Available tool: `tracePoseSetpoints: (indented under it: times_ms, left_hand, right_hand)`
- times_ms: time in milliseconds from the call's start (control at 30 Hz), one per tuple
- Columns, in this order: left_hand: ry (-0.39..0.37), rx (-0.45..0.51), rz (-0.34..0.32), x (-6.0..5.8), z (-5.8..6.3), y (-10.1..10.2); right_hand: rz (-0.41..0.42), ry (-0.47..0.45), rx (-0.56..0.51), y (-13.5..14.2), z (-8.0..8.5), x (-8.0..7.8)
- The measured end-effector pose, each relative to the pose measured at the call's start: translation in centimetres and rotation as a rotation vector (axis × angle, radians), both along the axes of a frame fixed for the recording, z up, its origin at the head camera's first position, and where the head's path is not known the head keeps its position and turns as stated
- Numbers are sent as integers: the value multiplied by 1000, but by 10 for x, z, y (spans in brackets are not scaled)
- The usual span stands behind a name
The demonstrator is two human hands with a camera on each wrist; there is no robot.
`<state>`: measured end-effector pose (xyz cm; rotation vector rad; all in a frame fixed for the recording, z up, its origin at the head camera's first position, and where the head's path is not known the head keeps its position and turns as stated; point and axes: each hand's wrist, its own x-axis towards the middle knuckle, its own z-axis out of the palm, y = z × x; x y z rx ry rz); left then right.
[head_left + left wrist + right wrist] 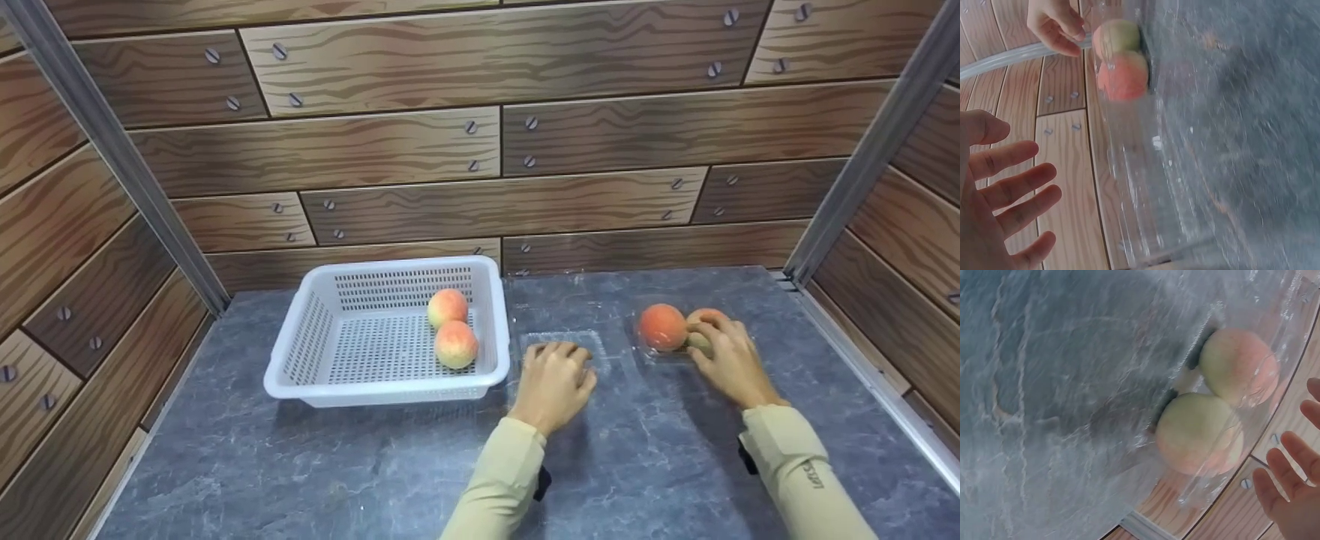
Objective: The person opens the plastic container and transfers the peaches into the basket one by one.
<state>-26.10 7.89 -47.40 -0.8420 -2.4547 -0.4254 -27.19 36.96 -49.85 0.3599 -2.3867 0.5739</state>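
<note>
Two peaches, a redder one [663,328] and a paler one [697,343], sit in a clear plastic container [1185,495] on the right. My right hand [731,364] is over the paler peach in the head view; its fingers [1292,478] are spread and hold nothing in the right wrist view. Further left, my left hand [553,384] hovers by a clear, empty plastic tray or lid [596,346]. The left wrist view shows that hand's fingers [1022,208] straight and spread, apart from the clear plastic [1151,219].
A white perforated basket [292,367] stands left of my left hand, with two peaches [456,345] near its right wall. Wood-patterned panels [420,217] enclose the dark marbled tabletop [360,472] at the back and both sides. Metal posts [847,165] mark the corners.
</note>
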Motion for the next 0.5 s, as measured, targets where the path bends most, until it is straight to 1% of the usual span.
tracePoseSetpoints:
  times_ms: [133,233,367,500]
  left_hand:
    - [9,-28,-4,1,-3,12]
    - [-10,-57,-15,3,-8,22]
    - [-42,-82,-24,5,-13,32]
    - [-49,-97,-27,1,-18,36]
  right_hand:
    - [-39,-13,-13,5,-2,2]
    - [-66,-36,-14,11,-5,5]
    - [-86,-90,-9,16,-8,7]
    - [-98,-131,2,21,-9,7]
